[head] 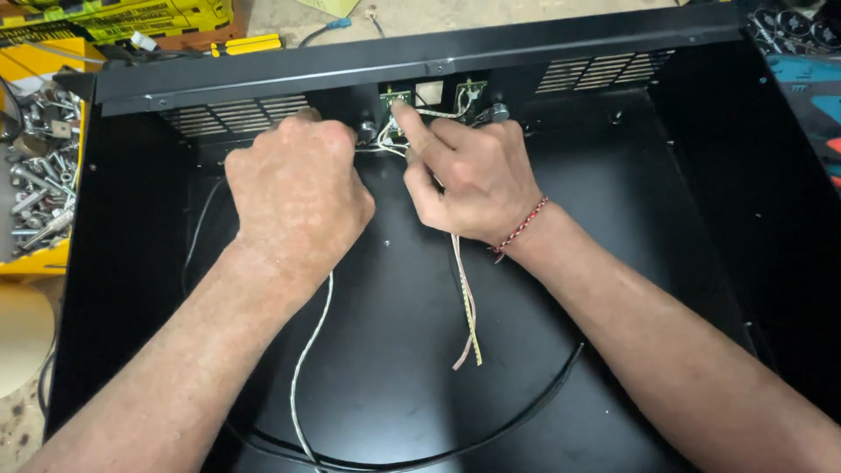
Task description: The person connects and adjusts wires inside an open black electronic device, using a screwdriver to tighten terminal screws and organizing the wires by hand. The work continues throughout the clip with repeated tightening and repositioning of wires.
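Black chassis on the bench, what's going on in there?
A person has both hands inside an open black metal chassis. The left hand is closed in a fist over thin wires at the rear wall. The right hand pinches wires by a small green circuit board mounted there. A flat ribbon of wires and a black cable lie loose on the floor of the case.

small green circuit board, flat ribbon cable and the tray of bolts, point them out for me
small green circuit board (395,97), head view, on its face above the right fingertip.
flat ribbon cable (469,315), head view, on the loose stretch on the case floor.
tray of bolts (35,264), head view, on its yellow front rim.
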